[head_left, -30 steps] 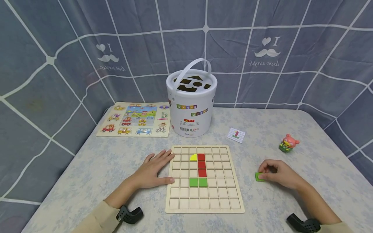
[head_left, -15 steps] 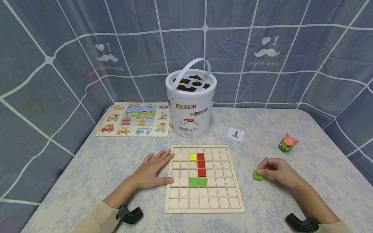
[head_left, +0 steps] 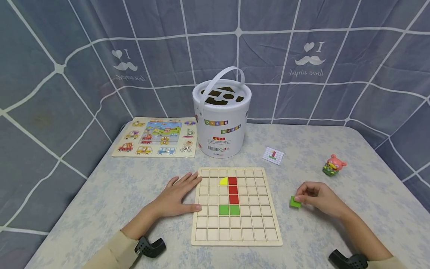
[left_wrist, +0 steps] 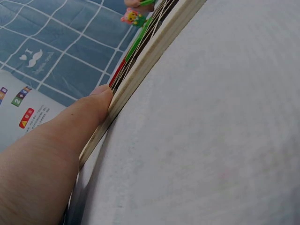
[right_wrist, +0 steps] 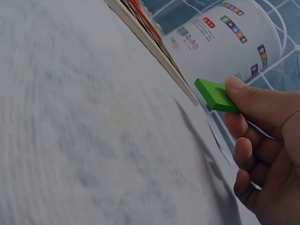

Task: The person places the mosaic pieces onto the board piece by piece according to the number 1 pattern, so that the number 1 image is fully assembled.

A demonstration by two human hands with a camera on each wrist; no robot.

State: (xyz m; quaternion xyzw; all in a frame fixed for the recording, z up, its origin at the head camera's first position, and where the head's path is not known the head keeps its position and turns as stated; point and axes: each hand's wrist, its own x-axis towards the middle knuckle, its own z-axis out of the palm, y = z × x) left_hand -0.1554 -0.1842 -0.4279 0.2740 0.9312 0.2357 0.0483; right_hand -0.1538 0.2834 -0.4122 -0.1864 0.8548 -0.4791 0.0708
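My right hand (head_left: 319, 198) pinches a green square tile (right_wrist: 216, 96) between thumb and fingers, to the right of the wooden grid board (head_left: 253, 223). My left hand (head_left: 176, 196) lies spread at the board's left edge; in the left wrist view its thumb (left_wrist: 89, 112) rests on the rim. In the grid, a column of red square tiles (head_left: 233, 189) stands above two green square tiles (head_left: 229, 210). A yellow quarter-round tile (head_left: 224, 181) sits left of the top red one.
Behind the board stands a white bucket (head_left: 220, 130) with shape holes in its lid. A vehicle picture puzzle (head_left: 154, 151) lies left of it. To the right are a small pattern card (head_left: 273, 155) and a pink-headed toy figure (head_left: 334, 165).
The right hand has shifted slightly left with the green tile, which has turned and shows more of its face. The left hand stays at the board's edge.
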